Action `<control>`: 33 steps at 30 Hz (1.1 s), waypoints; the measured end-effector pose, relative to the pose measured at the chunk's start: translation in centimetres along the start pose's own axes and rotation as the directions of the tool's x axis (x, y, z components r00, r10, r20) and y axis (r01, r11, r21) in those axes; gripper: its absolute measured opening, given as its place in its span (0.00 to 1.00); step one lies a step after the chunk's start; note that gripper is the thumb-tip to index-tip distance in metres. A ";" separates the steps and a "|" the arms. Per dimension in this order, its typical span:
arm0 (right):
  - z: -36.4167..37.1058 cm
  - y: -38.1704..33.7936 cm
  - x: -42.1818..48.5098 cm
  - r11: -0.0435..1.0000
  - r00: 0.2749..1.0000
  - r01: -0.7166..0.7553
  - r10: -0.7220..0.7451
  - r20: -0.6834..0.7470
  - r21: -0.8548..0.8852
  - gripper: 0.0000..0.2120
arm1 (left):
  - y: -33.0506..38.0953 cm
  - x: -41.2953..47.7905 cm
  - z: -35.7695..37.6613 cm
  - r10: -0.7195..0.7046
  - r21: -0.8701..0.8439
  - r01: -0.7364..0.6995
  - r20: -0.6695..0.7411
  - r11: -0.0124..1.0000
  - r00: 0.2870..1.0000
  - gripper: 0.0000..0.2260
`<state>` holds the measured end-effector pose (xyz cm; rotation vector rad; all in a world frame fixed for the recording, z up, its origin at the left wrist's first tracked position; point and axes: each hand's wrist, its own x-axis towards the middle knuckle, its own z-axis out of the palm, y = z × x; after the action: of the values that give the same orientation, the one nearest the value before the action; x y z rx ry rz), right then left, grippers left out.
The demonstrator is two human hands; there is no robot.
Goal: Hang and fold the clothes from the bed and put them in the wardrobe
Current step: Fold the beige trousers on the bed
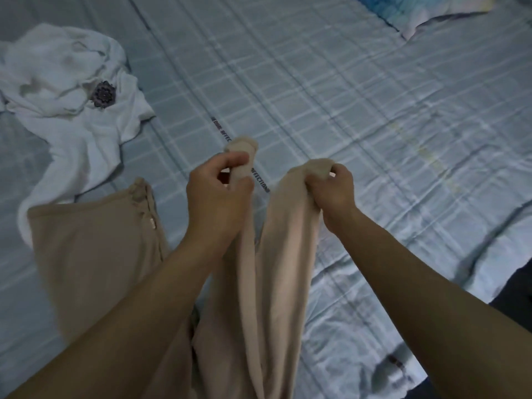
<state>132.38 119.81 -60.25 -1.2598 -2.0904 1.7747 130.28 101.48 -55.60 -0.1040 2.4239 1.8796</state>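
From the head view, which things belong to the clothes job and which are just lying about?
Job:
- beige garment, gripped by the left hand and the right hand
- white garment, crumpled on the bed

Lying about:
- pillow at the bed's far corner
- dark item at the right edge, too cut off to identify

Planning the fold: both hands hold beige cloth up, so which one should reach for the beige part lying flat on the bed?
Probably the left hand: the flat part lies just left of that arm, while the right hand would have to cross over the raised cloth.
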 end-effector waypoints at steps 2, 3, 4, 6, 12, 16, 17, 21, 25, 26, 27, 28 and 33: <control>-0.4 0.3 0.3 0.994 0.996 0.036 -0.044 -0.080 -0.103 0.26 | 0.6 -1.1 2.0 0.127 0.036 -0.127 0.014 0.991 0.992 0.12; -0.8 0.7 0.3 0.988 0.989 0.072 -0.088 -0.118 -0.138 0.22 | 0.6 -1.8 3.3 0.180 0.087 -0.186 0.070 0.979 0.981 0.12; -1.1 1.0 0.0 0.986 0.988 0.087 -0.103 -0.113 -0.144 0.18 | 0.4 -2.5 4.8 0.195 0.106 -0.216 0.179 0.971 0.964 0.13; -1.7 2.4 -0.4 0.994 0.998 0.023 -0.028 -0.054 -0.105 0.26 | -0.3 -3.7 7.4 0.084 -0.006 -0.089 0.415 0.996 0.906 0.13; -3.7 5.8 -0.6 0.971 0.988 -0.140 0.149 0.032 -0.192 0.35 | -4.8 -2.5 5.9 -0.206 0.085 0.190 0.265 0.978 0.942 0.08; -2.6 6.2 0.1 0.922 0.995 -0.100 0.094 -0.035 -0.374 0.29 | -7.8 -1.7 3.5 -0.190 0.382 0.062 0.308 0.922 0.932 0.08; -2.2 6.0 0.3 0.915 0.994 -0.108 0.107 -0.025 -0.388 0.26 | -8.2 -1.9 3.2 -0.163 0.434 0.005 0.328 0.901 0.930 0.08; -1.2 5.6 1.7 0.934 0.983 -0.172 0.185 0.011 -0.314 0.26 | -8.5 -3.3 3.8 0.179 0.501 -0.363 0.378 0.786 0.908 0.10; -0.6 4.9 1.1 0.969 0.996 0.010 0.013 0.090 -0.247 0.13 | -6.6 -3.7 4.9 0.089 0.280 -0.207 0.380 0.938 0.920 0.12; -0.4 4.4 0.4 0.962 0.991 0.100 -0.074 0.114 -0.253 0.10 | -5.8 -3.6 5.0 0.025 0.235 -0.126 0.390 0.964 0.920 0.13; -0.2 3.8 -0.2 0.951 0.980 0.179 -0.149 0.134 -0.253 0.08 | -4.9 -3.4 5.0 -0.048 0.201 -0.040 0.411 0.979 0.910 0.15; 0.0 3.1 -0.9 0.940 0.965 0.242 -0.209 0.156 -0.240 0.07 | -4.1 -3.2 4.9 -0.106 0.152 0.043 0.436 0.988 0.894 0.15; 3.2 -1.5 -4.9 0.863 0.857 0.492 -0.457 0.238 -0.115 0.05 | -0.6 -2.4 2.5 -0.194 -0.172 0.283 0.405 0.944 0.893 0.16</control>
<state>132.91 114.27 -57.92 -0.5166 -2.4365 1.5709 132.76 103.75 -56.58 -0.0403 1.8458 1.8507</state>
